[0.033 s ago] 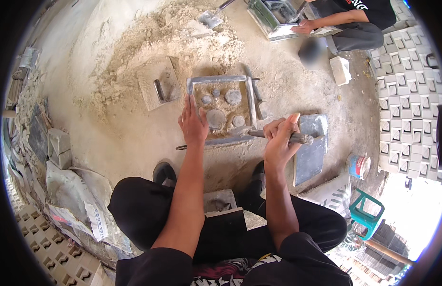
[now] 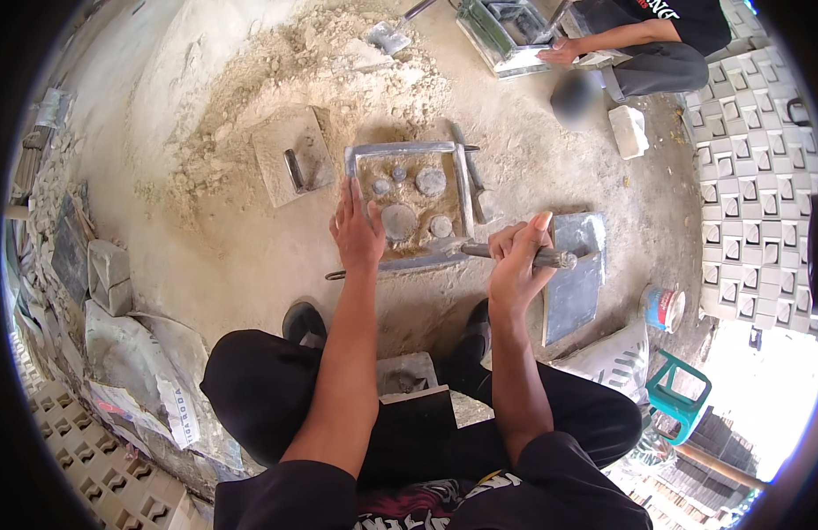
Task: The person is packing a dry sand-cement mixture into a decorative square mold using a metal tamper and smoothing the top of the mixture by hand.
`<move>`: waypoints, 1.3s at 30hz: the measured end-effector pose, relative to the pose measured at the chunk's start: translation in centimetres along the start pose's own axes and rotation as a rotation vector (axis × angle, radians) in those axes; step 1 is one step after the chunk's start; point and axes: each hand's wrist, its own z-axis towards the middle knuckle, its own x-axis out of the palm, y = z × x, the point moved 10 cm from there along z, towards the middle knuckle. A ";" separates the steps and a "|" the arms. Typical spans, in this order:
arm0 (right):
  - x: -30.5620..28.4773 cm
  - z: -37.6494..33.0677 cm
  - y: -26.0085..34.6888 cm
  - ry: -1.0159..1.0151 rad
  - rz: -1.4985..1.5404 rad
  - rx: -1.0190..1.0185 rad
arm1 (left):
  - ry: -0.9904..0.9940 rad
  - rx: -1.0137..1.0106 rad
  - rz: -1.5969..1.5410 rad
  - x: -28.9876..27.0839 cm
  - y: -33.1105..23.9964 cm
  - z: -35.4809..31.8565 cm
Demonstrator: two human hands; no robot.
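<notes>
A grey rectangular moulding frame [image 2: 404,148] lies on the ground ahead of me, filled with tan sand. Several grey round discs of different sizes, such as the large one [image 2: 399,222], sit in the sand. My left hand [image 2: 358,231] rests flat along the frame's left side, fingers stretched out. My right hand [image 2: 520,258] is wrapped round the thick, round handle of a trowel-like tool [image 2: 557,258], thumb along the top. The tool points left, with its working end over the frame's near right corner, where its shape is hard to make out.
Left of the frame lies a sandy board with a handle [image 2: 294,170]; at right, a dark grey board [image 2: 575,278]. Loose sand [image 2: 320,75] is heaped behind, with a shovel [image 2: 389,37]. Another person's hand [image 2: 561,50] works at a second frame. A paint can [image 2: 663,308] and green stool [image 2: 679,395] stand right.
The tool's working end has shifted slightly at the frame's near right corner, and my right hand hardly moves. My left hand stays in place.
</notes>
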 end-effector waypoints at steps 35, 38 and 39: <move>0.9 -0.6 0.5 -0.117 -0.013 -0.003 | 0.140 -0.043 -0.130 0.5 0.0 0.4; 2.4 -0.6 -0.7 -0.094 -0.113 -0.067 | 0.163 -0.039 -0.052 -1.0 -1.2 1.7; 1.9 0.3 -0.9 -0.076 -0.120 -0.058 | 0.164 -0.023 -0.025 -1.5 -2.6 2.3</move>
